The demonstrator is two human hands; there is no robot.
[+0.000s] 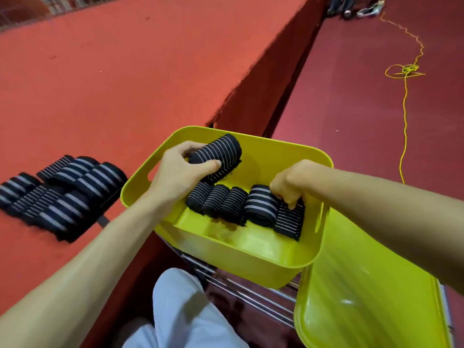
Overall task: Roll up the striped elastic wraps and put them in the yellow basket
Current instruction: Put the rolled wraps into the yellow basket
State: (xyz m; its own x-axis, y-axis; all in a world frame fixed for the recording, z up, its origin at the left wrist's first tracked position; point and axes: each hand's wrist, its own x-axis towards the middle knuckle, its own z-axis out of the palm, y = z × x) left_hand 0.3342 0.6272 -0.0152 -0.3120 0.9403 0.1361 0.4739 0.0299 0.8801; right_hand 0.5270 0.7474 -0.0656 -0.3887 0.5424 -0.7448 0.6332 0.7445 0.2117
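— What lies at the far left?
— A heap of loose wraps, dark with pale stripes, on the red table; its right edge is just beside the basket.
— And the left hand?
— Over the basket's left half; thumb and fingers are curled round a rolled wrap, held above the floor of the basket.
— What is in the basket?
— A row of rolls side by side, touching; at its right end, against the wall, an end roll.
— The right hand?
— Knuckles up, fingers bent down onto the top of the end roll; whether they pinch it or only press, I cannot tell.
— Further right?
— A yellow lid below the basket's corner; a yellow cord trails over the dark red floor.
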